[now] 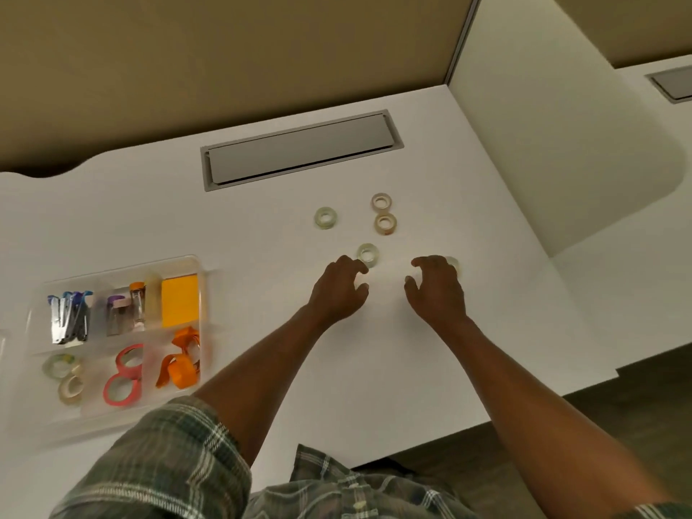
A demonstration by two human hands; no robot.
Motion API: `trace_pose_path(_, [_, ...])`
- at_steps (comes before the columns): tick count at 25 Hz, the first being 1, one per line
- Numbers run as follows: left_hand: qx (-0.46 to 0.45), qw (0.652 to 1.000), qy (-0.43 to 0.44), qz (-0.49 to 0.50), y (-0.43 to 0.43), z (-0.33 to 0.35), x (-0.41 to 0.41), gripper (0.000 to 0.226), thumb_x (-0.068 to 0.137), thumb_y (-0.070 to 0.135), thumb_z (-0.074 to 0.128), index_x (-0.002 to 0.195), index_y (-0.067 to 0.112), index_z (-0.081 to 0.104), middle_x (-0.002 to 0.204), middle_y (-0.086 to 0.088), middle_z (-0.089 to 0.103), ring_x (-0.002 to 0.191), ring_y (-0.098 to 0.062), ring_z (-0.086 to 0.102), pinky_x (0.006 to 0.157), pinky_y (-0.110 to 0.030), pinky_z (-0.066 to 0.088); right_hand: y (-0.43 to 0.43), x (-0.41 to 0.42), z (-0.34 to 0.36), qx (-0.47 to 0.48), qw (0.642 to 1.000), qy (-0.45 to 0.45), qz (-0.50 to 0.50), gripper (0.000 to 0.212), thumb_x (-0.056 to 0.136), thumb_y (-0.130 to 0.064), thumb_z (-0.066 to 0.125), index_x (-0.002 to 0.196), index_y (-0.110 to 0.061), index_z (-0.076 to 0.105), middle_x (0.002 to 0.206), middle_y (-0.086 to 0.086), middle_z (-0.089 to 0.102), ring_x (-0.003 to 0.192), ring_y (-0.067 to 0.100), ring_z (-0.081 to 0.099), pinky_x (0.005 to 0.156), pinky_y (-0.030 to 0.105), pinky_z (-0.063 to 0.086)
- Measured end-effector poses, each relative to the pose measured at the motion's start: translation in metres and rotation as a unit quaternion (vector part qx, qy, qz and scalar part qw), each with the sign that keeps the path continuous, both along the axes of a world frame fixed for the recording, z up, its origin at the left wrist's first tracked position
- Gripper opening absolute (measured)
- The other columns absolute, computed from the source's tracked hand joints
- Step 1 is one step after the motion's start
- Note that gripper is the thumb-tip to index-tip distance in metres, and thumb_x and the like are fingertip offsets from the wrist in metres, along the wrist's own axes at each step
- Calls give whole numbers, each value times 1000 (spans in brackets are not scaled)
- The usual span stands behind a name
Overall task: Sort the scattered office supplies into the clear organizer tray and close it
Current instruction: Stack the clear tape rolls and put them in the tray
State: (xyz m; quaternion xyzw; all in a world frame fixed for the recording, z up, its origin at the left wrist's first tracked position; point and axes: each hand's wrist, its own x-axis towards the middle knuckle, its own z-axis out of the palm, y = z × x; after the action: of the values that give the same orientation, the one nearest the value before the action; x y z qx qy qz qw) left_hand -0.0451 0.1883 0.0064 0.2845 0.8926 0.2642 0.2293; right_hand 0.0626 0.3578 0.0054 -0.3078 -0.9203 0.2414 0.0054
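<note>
a clear organizer tray (198, 267) lies open at the desk's left, holding staplers, sticky notes and tape rolls. four clear tape rolls (325, 218) lie scattered at centre; a fifth, perhaps, is half hidden.

Office cubicle/workstation. White laminate tabletop (262, 226) w/ a recessed grey cable-access hatch (299, 149) set flush in it; a 2nd hatch (672, 84) on the adjoining desk at right. Tan fabric partition panels (224, 54) along the back, w/ a metal trim strip (462, 35) at the corner. Office supplies about: clear organizer tray (200, 290) w/ staplers (69, 318), sticky notes (179, 301), tape rolls (123, 376).
</note>
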Motion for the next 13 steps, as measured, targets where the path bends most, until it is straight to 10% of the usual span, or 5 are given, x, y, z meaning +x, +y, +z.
trace_pose_path(6, [-175,974,45,-136,33,-12,-1,66,91,34,56,151,21,31,164,-4,16,133,-32,37,101,-44,42,46,17,-16,8,987,-156,27,71,93,-29,58,154,-22,23,164,11,9,146,41,18,104,52,41])
trace_pose_path(13, [-165,967,140,-135,11,-24,13,38,89,13,54,127,11,54,136,-14,45,107,-34,50,76,-40,47,28,18,-25,56,994,-88,39,49,91,-15,56,139,-19,46,133,15,42,111,35,49,78,43,49])
